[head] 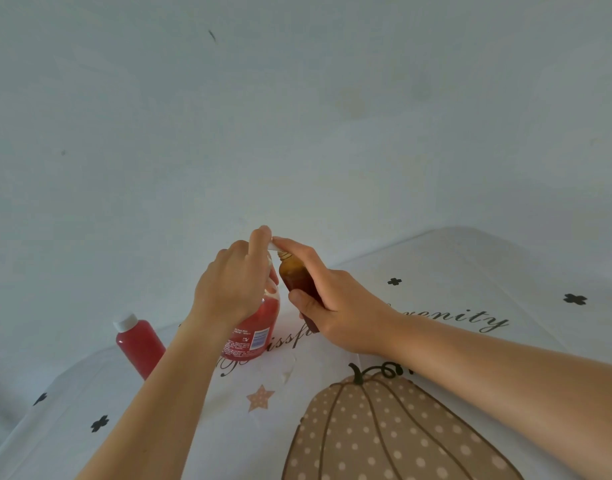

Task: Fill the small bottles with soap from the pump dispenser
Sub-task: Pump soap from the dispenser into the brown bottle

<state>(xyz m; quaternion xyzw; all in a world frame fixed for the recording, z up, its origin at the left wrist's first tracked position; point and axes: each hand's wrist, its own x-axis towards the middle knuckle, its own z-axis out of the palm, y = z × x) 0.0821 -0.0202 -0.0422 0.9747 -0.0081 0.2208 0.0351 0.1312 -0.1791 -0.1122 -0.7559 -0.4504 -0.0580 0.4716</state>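
The left hand (pixel 235 282) curls over the pump dispenser (pixel 259 327), gripping its top; the right hand (pixel 335 306) grips a tilted amber small bottle (pixel 295 277), mouth at the nozzle.

A white tablecloth (pixel 470 268) covers the table. Printed large on its near part is a tan pumpkin (pixel 384 438) with pale dots, dark ribs and a curling dark stem (pixel 358 374). Just left of the pumpkin, level with its top, sits a small peach star (pixel 260 397), also dotted. Beyond the pumpkin runs a line of black script lettering (pixel 484 318), partly hidden. Small black crosses (pixel 574 299) are scattered about, two beyond the pumpkin to its right and two well off to its left. Far behind the pumpkin stands a pale bluish wall (pixel 297 116), with a short dark streak (pixel 212 35) high up and to the left.
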